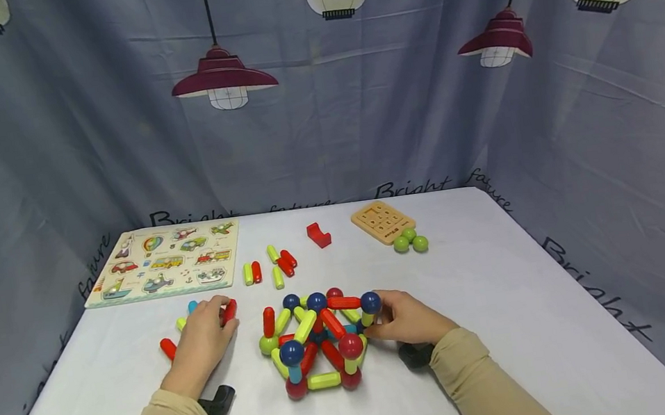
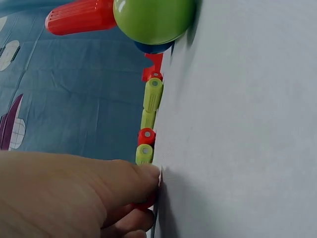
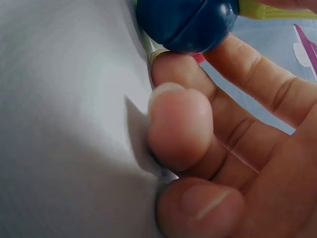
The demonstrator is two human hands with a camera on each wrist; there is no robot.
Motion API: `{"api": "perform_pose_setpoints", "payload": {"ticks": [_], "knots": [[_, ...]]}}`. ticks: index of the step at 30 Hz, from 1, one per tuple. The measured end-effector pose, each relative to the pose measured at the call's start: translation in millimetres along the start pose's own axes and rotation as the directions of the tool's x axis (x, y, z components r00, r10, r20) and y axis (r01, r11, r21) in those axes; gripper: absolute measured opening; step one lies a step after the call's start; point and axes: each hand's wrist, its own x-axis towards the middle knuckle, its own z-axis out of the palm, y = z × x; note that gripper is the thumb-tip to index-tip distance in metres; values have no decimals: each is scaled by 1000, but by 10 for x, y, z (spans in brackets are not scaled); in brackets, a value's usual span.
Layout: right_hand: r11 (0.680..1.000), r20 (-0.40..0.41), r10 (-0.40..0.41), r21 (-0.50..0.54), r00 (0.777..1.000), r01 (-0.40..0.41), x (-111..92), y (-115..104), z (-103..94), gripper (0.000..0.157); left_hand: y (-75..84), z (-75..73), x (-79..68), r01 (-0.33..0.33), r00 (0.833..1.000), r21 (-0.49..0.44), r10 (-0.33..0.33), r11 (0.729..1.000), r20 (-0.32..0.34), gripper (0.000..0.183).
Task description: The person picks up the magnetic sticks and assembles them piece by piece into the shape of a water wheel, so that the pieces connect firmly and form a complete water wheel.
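On the table in the head view stands a ball-and-rod structure (image 1: 319, 342) of red, yellow-green and blue rods joined by coloured balls. My left hand (image 1: 201, 337), left of the structure, pinches a red rod (image 1: 229, 311) between thumb and fingers. That rod is mostly hidden behind the fingers in the left wrist view. My right hand (image 1: 410, 316) holds the structure's right side, around the yellow-green rod under a dark blue ball (image 1: 371, 302). Up close, a finger touches a blue ball (image 3: 188, 22), while the other fingers curl near the tabletop. A red rod (image 1: 268, 322) stands up from a green ball (image 1: 268, 344).
Beside the left hand lie another red rod (image 1: 168, 348) and a yellow-green rod (image 1: 181, 323). Several loose rods (image 1: 278, 278) lie behind the structure. Farther back are a picture puzzle board (image 1: 163, 261), a red block (image 1: 319, 235), a wooden board (image 1: 381, 221) and three green balls (image 1: 419, 244).
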Motion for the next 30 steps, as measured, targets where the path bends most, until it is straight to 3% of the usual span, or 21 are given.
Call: {"api": "perform_pose_setpoints", "payload": {"ticks": [3,5,8,10,11,13,17,22,25,27,30], "knots": [[1000,-3,5,-5,1000,-5,-11,-3,-1,31,40,-1,0,-49,995,-72,42,996,-87,38],[1000,0,11,-7,1000,-11,-14,-11,2,31,96,-21,-21,-149,974,-132,123,980,-191,35],[1000,3,17,-9,1000,-17,-9,-22,8,31,222,-62,-68,-376,898,-187,307,908,-313,38],[1000,5,16,-8,1000,-16,-1,-26,10,31,312,-74,-105,-498,848,-203,423,843,-320,42],[1000,4,13,-9,1000,-13,2,-25,9,31,357,-74,-120,-539,829,-219,467,813,-307,44],[1000,3,10,-11,1000,-10,7,-24,4,31,429,-55,-138,-576,812,-249,513,778,-277,44],[1000,6,9,-7,1000,-9,8,-21,-5,31,499,2,-139,-580,813,-278,521,766,-261,45],[1000,4,18,-9,1000,-18,7,-18,-8,31,514,51,-121,-596,802,-292,536,748,-265,46],[1000,1,26,-12,1000,-26,3,-21,-2,30,511,54,-123,-588,808,-294,536,753,-245,47],[1000,0,29,-12,1000,-29,4,-23,2,30,496,38,-134,-548,836,-289,511,785,-200,50],[999,2,35,0,999,-35,4,-30,8,30,446,4,-151,-420,906,-275,418,865,-68,61]]}}
